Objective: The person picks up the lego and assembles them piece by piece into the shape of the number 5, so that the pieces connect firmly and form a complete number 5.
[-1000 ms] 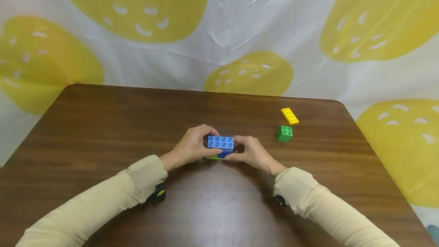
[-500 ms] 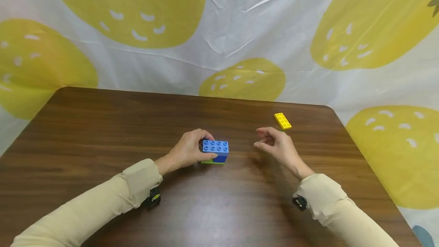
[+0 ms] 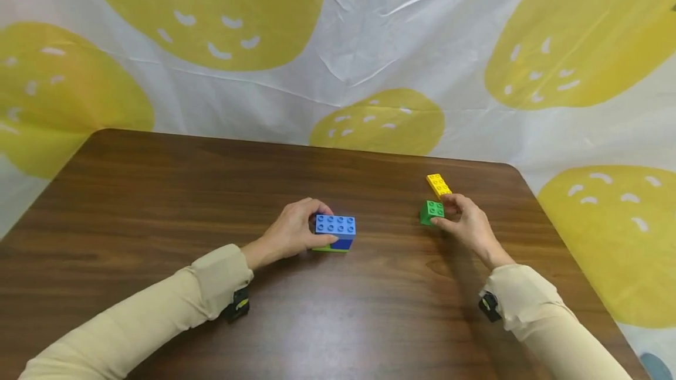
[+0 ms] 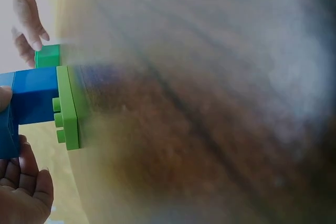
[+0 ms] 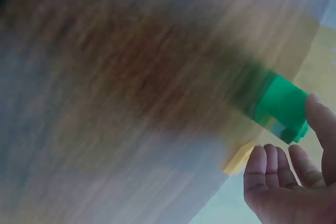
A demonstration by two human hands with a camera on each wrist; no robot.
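A blue brick (image 3: 335, 225) sits on a flat lime-green plate (image 3: 324, 248) at the middle of the brown table (image 3: 158, 192). My left hand (image 3: 296, 228) grips this stack from its left end. The left wrist view shows the blue brick (image 4: 34, 95) and the lime plate (image 4: 68, 106) side-on, with my left hand (image 4: 21, 187) beside them. To the right, my right hand (image 3: 459, 219) has its thumb and fingers curled round a small green brick (image 3: 431, 211). The right wrist view is blurred, with the green brick (image 5: 278, 103) just above my right hand (image 5: 283, 182).
A flat yellow brick (image 3: 438, 184) lies just behind the green one, near the table's far right corner. A white cloth with big yellow shapes (image 3: 369, 63) hangs behind the table. My cream sleeves (image 3: 158, 309) rest over the near edge.
My right hand let go of the blue stack, swung right, and now has hold of the green brick. The left hand has stayed on the stack.
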